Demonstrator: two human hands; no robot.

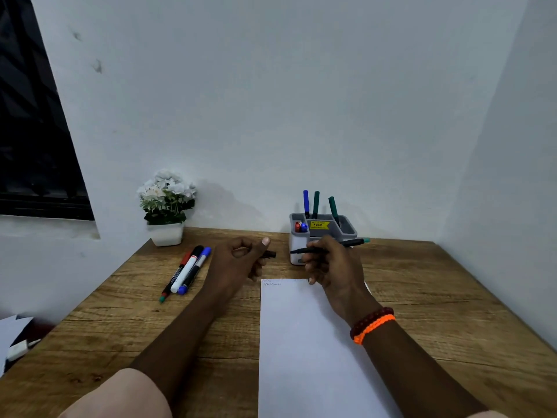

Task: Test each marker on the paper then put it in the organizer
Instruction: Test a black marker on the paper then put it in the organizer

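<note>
At the far left, off the edge of the wooden desk (452,312), lie some white papers and a small white plug (19,349). On the desk near the wall stands a white pot of white flowers (166,206), and just in front of it three markers (187,271) lie side by side, touching: a thin one with red and green ends, a thick white one with a black cap, and one with blue ends. The left hand (241,260) hovers above the desk with its fingers curled around a dark marker cap (270,254), whose end pokes out to the right. A white sheet of paper (301,342) lies lengthwise between the forearms, with a faint scribble (272,283) at its far left corner. The right hand (331,267) is raised over the paper's far edge, thumb and fingers pinching an uncapped dark marker (328,247) held almost level, tip pointing left toward the cap and green end to the right. Behind it, against the wall, stands the grey-and-white organizer (324,233), holding upright a blue marker and two green ones, with red and blue caps showing in its small front compartment. The right wrist wears an orange band and dark red beads (372,324).
</note>
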